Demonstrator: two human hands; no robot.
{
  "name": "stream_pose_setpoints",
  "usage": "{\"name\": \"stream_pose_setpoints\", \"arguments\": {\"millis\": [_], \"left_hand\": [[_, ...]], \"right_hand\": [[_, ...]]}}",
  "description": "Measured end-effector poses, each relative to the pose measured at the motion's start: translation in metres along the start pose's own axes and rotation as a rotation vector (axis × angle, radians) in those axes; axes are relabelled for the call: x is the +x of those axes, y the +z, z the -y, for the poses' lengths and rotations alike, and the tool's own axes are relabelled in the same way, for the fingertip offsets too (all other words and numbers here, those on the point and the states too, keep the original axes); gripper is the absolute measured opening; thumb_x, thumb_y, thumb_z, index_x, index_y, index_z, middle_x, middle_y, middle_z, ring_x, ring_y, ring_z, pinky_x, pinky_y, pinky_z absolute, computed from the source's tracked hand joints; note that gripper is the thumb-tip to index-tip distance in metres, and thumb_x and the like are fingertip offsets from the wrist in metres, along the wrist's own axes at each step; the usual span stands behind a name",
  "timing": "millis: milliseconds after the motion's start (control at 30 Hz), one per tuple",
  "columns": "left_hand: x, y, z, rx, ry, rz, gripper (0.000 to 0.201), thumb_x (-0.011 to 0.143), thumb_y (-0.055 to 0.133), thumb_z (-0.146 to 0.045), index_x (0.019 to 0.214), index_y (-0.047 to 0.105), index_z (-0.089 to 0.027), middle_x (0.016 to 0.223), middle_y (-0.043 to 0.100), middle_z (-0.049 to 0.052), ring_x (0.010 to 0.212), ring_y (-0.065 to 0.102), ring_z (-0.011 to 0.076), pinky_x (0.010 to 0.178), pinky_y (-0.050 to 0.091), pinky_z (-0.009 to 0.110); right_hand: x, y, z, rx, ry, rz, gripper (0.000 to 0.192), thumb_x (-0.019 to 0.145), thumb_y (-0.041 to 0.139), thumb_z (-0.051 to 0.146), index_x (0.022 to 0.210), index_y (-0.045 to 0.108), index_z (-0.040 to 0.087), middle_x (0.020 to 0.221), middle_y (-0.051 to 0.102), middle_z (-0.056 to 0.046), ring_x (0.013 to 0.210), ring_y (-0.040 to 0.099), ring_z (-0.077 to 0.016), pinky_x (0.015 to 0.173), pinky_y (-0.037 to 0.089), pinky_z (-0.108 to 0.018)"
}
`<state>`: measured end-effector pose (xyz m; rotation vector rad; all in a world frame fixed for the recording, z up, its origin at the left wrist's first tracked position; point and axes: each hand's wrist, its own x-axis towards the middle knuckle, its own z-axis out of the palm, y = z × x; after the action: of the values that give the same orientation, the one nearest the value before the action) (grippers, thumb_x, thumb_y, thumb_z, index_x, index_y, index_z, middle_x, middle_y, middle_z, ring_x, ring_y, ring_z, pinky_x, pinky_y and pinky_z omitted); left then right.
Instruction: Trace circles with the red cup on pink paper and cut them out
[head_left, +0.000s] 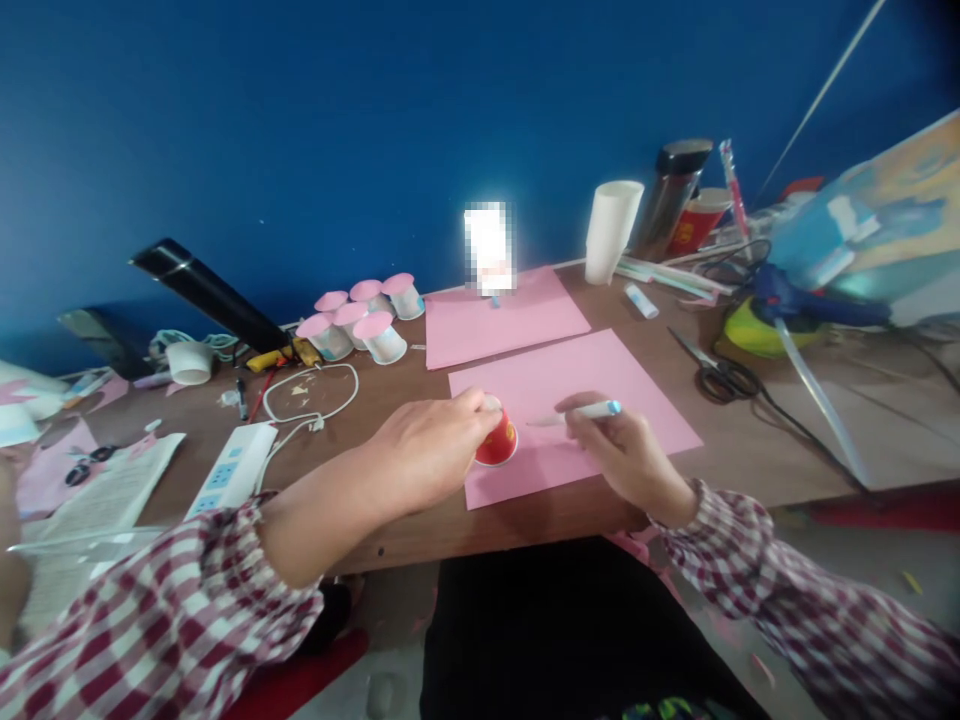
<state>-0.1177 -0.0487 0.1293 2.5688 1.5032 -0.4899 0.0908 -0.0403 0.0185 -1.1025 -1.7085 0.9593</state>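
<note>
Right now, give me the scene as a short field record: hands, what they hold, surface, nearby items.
left hand: holds red paper cup upside down on pink sheet
right hand: holds pen, tip toward cup
pink sheet: flat on wooden table
second pink sheet: behind the first
pink-topped cups: cluster, back left
scissors: right of sheet
power strip: left, table edge

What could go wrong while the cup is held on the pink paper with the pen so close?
The left hand presses a red cup upside down on pink paper that overhangs the table edge, so the sheet might slide. The right hand holds a pen near the cup; if the cup shifts, a line could wobble. Open scissors lie close to the right arm and might get bumped.
</note>
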Motion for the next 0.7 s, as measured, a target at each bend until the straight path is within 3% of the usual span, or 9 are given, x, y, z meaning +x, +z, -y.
{"name": "stream_pose_setpoints", "arguments": {"millis": [333, 700], "left_hand": [[0.0, -0.006, -0.003, -0.019, 0.011, 0.012, 0.036, 0.08, 0.033, -0.009, 0.107, 0.051, -0.025, 0.102, 0.058, 0.003, 0.071, 0.06, 0.0163, 0.052, 0.038, 0.027], [0.0, -0.003, -0.001, 0.002, 0.018, -0.003, 0.039, 0.078, 0.032, -0.008, 0.108, 0.05, -0.027, 0.103, 0.057, 0.002, 0.067, 0.058, 0.016, 0.049, 0.036, 0.028]], "right_hand": [[0.0, 0.008, -0.002, -0.2, -0.181, 0.083, 0.018, 0.089, 0.048, 0.023, 0.102, 0.059, 0.018, 0.093, 0.069, -0.006, 0.081, 0.065, -0.0167, 0.07, 0.05, -0.026], [0.0, 0.01, -0.004, -0.238, -0.194, 0.126, 0.018, 0.088, 0.049, 0.019, 0.103, 0.059, 0.019, 0.096, 0.069, -0.006, 0.085, 0.065, -0.018, 0.075, 0.05, -0.028]]}}
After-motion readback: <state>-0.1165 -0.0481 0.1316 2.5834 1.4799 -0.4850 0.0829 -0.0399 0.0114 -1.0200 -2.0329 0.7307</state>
